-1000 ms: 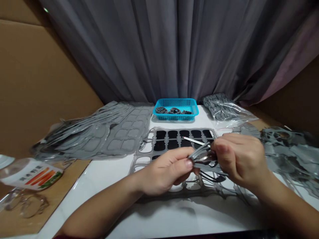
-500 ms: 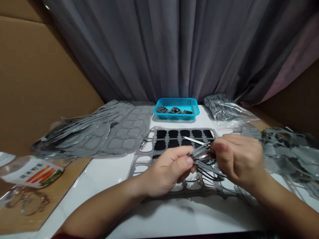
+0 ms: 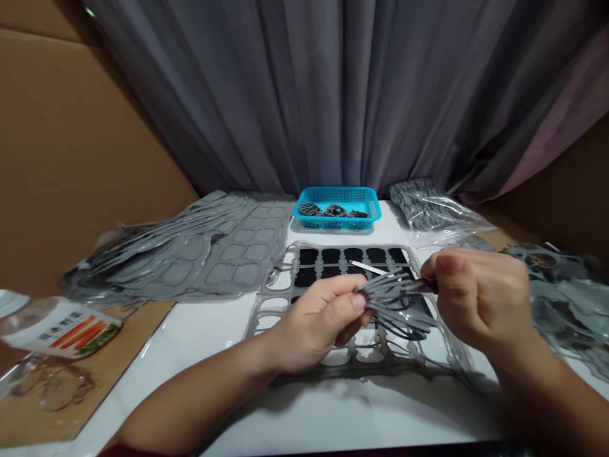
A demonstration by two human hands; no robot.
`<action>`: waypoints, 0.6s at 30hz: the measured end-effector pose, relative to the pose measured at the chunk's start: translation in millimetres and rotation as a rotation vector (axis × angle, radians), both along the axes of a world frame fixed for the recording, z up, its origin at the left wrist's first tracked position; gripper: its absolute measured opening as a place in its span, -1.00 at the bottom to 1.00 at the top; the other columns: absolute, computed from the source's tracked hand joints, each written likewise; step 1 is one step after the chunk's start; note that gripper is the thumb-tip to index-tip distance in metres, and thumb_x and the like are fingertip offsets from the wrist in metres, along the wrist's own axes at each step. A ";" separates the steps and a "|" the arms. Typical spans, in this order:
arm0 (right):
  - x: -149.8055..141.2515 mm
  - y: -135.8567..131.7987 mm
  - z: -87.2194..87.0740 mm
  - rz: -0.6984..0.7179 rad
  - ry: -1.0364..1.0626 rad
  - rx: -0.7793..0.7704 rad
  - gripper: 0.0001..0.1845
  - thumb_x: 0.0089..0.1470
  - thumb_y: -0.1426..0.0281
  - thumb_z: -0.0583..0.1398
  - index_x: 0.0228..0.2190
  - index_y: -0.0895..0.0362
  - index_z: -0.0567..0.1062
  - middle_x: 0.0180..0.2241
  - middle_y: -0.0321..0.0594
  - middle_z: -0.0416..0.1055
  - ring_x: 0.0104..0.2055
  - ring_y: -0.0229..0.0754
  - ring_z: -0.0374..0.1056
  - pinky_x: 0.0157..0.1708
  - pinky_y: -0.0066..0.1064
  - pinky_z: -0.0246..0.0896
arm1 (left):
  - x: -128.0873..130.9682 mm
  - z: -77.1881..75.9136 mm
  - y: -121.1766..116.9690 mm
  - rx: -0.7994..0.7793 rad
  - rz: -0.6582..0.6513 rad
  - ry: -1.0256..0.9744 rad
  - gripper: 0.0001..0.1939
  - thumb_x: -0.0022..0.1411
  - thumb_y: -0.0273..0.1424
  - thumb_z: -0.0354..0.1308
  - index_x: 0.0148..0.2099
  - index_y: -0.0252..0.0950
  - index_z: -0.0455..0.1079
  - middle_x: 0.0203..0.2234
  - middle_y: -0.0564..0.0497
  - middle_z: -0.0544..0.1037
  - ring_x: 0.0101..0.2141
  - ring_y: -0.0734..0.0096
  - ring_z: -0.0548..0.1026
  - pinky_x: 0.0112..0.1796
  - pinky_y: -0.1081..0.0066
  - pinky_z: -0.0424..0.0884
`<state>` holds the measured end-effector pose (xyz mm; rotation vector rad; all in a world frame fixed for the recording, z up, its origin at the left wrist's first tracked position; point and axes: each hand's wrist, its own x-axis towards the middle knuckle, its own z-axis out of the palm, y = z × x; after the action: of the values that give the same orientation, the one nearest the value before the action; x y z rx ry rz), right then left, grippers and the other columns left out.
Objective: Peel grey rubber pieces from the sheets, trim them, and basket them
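Observation:
Over the middle of the table, my left hand [image 3: 328, 317] pinches a bunch of thin grey rubbery loops [image 3: 399, 311] by one end, and they fan out to the right. My right hand [image 3: 480, 298] is closed just right of the bunch, its fingers gripping a dark grey end that stretches away from the loops. Whether that end is one loop or several I cannot tell. Beneath both hands lies a grey cut-out sheet [image 3: 280, 294] with rows of openings; black pieces [image 3: 330, 256] fill some of them. A slim white stick [image 3: 368, 268] rests on it, partly covered by the bunch.
Behind the sheet stands a blue basket [image 3: 373, 219] with several dark looped pieces. A filled clear bag [image 3: 428, 203] lies back right, grey scraps [image 3: 561, 304] right. Stacked grey sheets [image 3: 190, 254], a labelled jar [image 3: 66, 327] and eyeglasses [image 3: 61, 387] are left.
My right hand has moved right, away from my left, drawing a dark grey end out from the bunch. The loops are more spread out; my left hand has barely moved.

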<state>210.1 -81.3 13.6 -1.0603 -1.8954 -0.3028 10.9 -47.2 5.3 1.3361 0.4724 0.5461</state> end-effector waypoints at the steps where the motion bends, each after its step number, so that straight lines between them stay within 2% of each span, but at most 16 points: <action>1: -0.3 -0.3 1.0 -0.005 -0.026 -0.002 -0.57 0.22 0.47 -0.07 -0.67 0.13 0.29 -0.74 -0.30 0.22 -0.67 -0.32 0.15 -0.62 -0.40 -0.05 | -0.2 -0.5 0.2 0.010 0.004 -0.004 -0.64 0.21 -0.13 0.04 -0.44 -0.33 0.19 -0.67 0.16 0.13 -0.66 0.64 0.02 -0.66 0.59 -0.06; 6: -5.2 -0.8 3.6 -0.019 -0.113 -0.004 -0.55 0.22 0.45 -0.06 -0.67 0.15 0.33 -0.74 -0.31 0.19 -0.70 -0.33 0.08 -0.63 -0.42 -0.06 | -0.3 -3.5 0.6 0.031 0.026 -0.032 -0.65 0.23 -0.18 0.05 -0.45 -0.34 0.17 -0.65 0.16 0.14 -0.65 0.66 0.01 -0.65 0.59 -0.07; 12: -4.0 -3.0 2.3 -0.033 -0.080 -0.002 -0.56 0.20 0.45 -0.06 -0.68 0.14 0.31 -0.74 -0.29 0.20 -0.69 -0.32 0.10 -0.63 -0.42 -0.06 | 0.6 -3.3 0.1 0.046 0.044 -0.093 -0.66 0.24 -0.17 0.06 -0.42 -0.34 0.21 -0.64 0.16 0.13 -0.64 0.65 0.01 -0.65 0.59 -0.05; 18: -5.7 -3.8 2.6 -0.030 -0.087 -0.004 -0.60 0.20 0.46 -0.05 -0.65 0.14 0.30 -0.72 -0.29 0.23 -0.67 -0.31 0.13 -0.61 -0.42 -0.06 | -0.6 -1.7 0.3 0.119 0.026 -0.070 -0.70 0.28 -0.19 0.04 -0.35 -0.34 0.28 -0.61 0.15 0.13 -0.63 0.67 0.04 -0.64 0.61 -0.02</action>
<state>204.4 -85.1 16.3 -1.0946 -1.9594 -0.3677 10.3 -46.9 3.6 1.4212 0.4052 0.6493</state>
